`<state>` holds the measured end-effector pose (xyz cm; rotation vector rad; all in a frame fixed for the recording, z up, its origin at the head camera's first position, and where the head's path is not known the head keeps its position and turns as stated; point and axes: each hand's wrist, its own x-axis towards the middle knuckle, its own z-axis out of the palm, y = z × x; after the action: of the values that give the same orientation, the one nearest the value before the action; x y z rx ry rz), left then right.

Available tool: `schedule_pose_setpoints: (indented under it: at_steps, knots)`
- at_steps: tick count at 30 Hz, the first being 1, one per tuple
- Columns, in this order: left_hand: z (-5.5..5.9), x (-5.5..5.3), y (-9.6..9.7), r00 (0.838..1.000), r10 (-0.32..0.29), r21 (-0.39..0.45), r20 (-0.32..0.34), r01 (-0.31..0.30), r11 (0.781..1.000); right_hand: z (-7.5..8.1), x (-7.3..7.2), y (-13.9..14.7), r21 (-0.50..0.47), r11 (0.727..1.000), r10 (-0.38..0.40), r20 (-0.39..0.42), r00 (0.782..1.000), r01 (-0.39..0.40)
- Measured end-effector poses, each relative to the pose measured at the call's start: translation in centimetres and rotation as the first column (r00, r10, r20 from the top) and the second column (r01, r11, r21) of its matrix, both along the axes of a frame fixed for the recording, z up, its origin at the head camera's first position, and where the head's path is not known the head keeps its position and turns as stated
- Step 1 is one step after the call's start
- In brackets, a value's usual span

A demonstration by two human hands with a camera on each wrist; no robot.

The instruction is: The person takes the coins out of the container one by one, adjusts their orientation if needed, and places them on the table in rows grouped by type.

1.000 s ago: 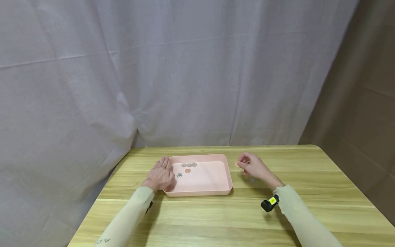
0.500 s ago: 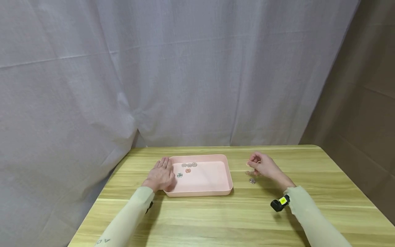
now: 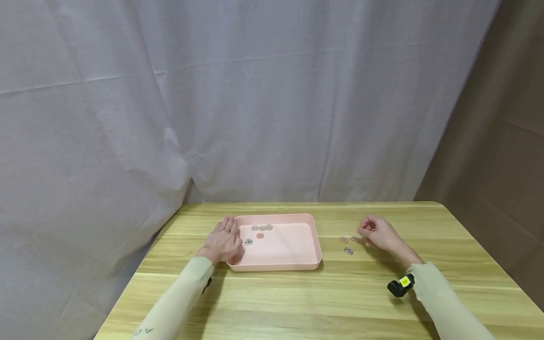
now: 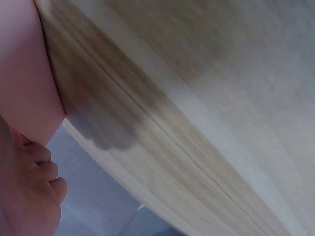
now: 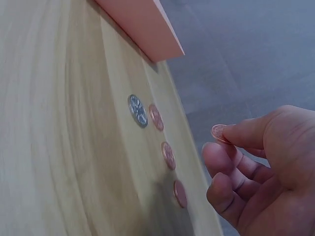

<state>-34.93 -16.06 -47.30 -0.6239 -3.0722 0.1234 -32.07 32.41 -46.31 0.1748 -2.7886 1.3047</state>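
Note:
A pink tray (image 3: 276, 265) holds several coins. A copper coin (image 3: 260, 235) and a silver coin (image 3: 248, 242) lie in front of a silver row near its back wall. My left hand (image 3: 220, 241) rests along the tray's left rim, fingers extended, thumb toward the inside. To the right of the tray, my right hand (image 3: 379, 233) pinches a copper coin (image 5: 221, 133) between thumb and index finger, above the table. In the right wrist view, a silver coin (image 5: 138, 111) and three copper coins, the nearest copper one (image 5: 180, 193) in shadow, lie flat beside this hand.
The wooden table (image 3: 297, 302) extends around the tray. A grey curtain (image 3: 255, 104) hangs behind its back edge, and a brown curtain (image 3: 488, 165) stands at the right.
My right hand has moved right, away from the tray, still pinching a coin. Coins on the table that it hid have come into view. My left hand has stayed at the rim.

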Motion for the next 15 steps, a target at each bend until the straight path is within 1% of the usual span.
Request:
schedule_pose_setpoints:
  at_steps: [5,8,15]
  knots:
    - [-0.2,0.0,0.0,1.000,-0.002,-0.004,0.007,0.002,1.000,-0.6,0.2,1.1,0.022,1.000,-0.013,-0.008,1.000,0.013]
    - [-0.3,0.0,0.0,1.000,-0.006,-0.005,-0.001,0.006,1.000,-0.9,0.3,2.0,0.037,0.999,-0.018,-0.007,1.000,0.018]
    - [0.0,0.1,0.0,1.000,-0.011,-0.009,-0.017,0.011,1.000,-1.6,0.4,3.4,0.059,0.998,-0.012,0.009,1.000,0.011]
